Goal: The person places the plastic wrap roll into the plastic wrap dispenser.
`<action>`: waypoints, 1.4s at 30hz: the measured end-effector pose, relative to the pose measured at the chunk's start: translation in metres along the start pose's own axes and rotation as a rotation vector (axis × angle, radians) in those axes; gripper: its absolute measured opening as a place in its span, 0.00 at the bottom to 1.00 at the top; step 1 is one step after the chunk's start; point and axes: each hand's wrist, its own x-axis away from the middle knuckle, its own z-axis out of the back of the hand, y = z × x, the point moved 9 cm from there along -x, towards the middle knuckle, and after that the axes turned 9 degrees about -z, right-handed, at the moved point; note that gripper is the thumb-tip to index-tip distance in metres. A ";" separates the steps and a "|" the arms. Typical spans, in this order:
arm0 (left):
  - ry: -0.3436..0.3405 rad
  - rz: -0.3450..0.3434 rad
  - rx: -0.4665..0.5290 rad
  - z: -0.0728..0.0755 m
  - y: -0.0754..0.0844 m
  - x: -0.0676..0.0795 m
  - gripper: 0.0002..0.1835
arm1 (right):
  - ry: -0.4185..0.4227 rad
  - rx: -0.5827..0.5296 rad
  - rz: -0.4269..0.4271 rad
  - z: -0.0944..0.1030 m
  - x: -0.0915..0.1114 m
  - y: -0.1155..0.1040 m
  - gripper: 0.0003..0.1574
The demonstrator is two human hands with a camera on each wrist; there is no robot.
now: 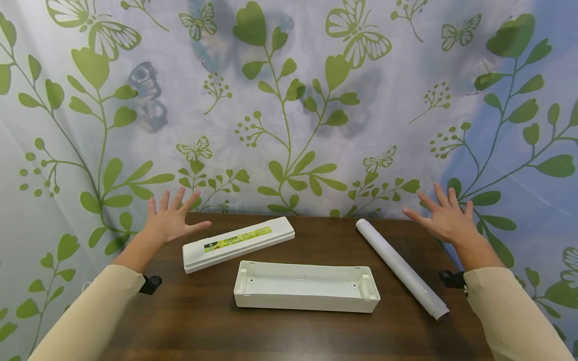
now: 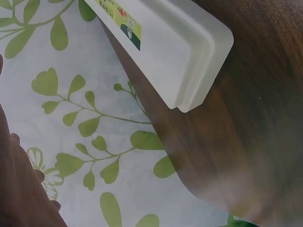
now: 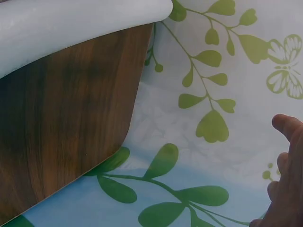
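My left hand [image 1: 170, 223] is raised with fingers spread, near the left end of a long white lid [image 1: 239, 244] that carries a green and yellow label. My right hand [image 1: 451, 220] is likewise raised and spread, off to the right of a white roll [image 1: 402, 268] lying slantwise on the table. Neither hand holds anything. Between them, nearer the front, an open white plastic box [image 1: 307, 301] shows its hollow inside, with a holder at each end. In the left wrist view the lid's corner [image 2: 189, 71] appears; in the right wrist view, one end of the roll [image 3: 94, 23].
The things lie on a dark brown wooden table [image 1: 203, 321] with rounded corners. Right behind it hangs a pale curtain [image 1: 289, 125] printed with green leaves and butterflies, which also runs along both sides. A black strap [image 1: 151, 285] sits on the left wrist, another [image 1: 451, 279] on the right.
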 end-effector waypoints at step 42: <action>0.223 -0.219 0.108 -0.049 0.068 0.037 0.54 | 0.255 -0.134 0.144 -0.048 0.070 -0.005 0.52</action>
